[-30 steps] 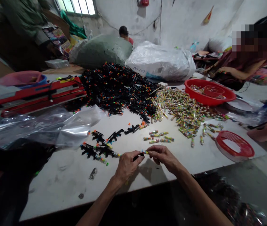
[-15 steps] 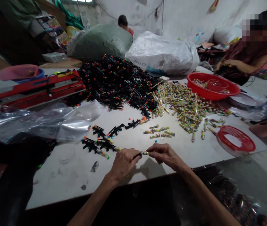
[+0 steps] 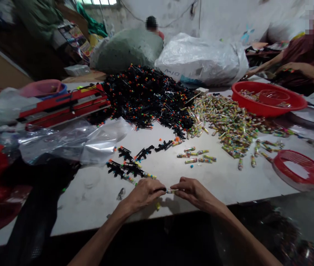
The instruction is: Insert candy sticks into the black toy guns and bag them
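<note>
My left hand grips a small black toy rifle, which shows only as a dark tip beyond my fingers. My right hand pinches a clear candy tube against that tip, and the fingers hide part of the tube. Just beyond my hands, several black toy rifles with candy tubes attached lie on the white table. Several loose candy tubes lie to the right, in front of a large candy tube pile. A heap of black toy rifles rises behind.
A red basin holds candy tubes at the right, near a red round plastic basket lid. Clear plastic bags lie left beside a red sealing machine. Large sacks stand behind. A co-worker sits right; another person is at the back.
My hands have drawn closer together around the candy tube. The whole scene has shifted rightward in view as my head turned, and the co-worker's hand has moved.
</note>
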A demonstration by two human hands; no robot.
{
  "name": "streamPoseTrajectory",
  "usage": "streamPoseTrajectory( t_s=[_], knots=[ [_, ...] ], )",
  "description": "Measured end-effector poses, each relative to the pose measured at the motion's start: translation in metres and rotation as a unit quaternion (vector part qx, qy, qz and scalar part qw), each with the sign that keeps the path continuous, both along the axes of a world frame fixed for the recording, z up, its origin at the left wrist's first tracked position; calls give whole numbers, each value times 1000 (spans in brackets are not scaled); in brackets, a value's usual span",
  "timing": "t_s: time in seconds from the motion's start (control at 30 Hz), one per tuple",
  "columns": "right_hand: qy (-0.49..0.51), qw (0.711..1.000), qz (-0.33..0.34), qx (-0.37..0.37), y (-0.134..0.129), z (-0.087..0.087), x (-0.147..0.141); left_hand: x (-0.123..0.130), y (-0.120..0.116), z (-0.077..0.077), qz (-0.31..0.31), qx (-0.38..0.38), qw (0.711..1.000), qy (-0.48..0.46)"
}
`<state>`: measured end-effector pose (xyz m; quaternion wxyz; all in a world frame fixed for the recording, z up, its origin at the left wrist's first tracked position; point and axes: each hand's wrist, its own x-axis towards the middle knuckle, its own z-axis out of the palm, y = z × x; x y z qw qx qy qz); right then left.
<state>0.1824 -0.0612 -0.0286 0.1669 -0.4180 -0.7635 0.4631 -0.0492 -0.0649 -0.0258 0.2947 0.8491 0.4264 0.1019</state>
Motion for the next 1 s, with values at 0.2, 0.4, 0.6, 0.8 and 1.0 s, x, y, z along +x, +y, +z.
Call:
streamPoseTrajectory(
  t_s=[0.2, 0.4, 0.6, 0.8, 1.0],
  knots=[
    [-204, 960, -109, 158, 28, -22, -12, -15, 63, 18, 196, 141, 954, 178],
    [-367, 901, -98, 210, 30, -16, -15, 5, 128, -16, 236, 128, 935, 233],
    [-88, 968, -220, 77, 30, -23, 4, 8, 111, 2, 235, 171, 935, 202],
    [355, 848, -315, -236, 25, -6, -4, 38, 43, 17, 60, 174, 979, 86],
    [370, 854, -292, -220, 8, 7, -3, 57, 18, 13, 50, 35, 998, 15]
  ],
)
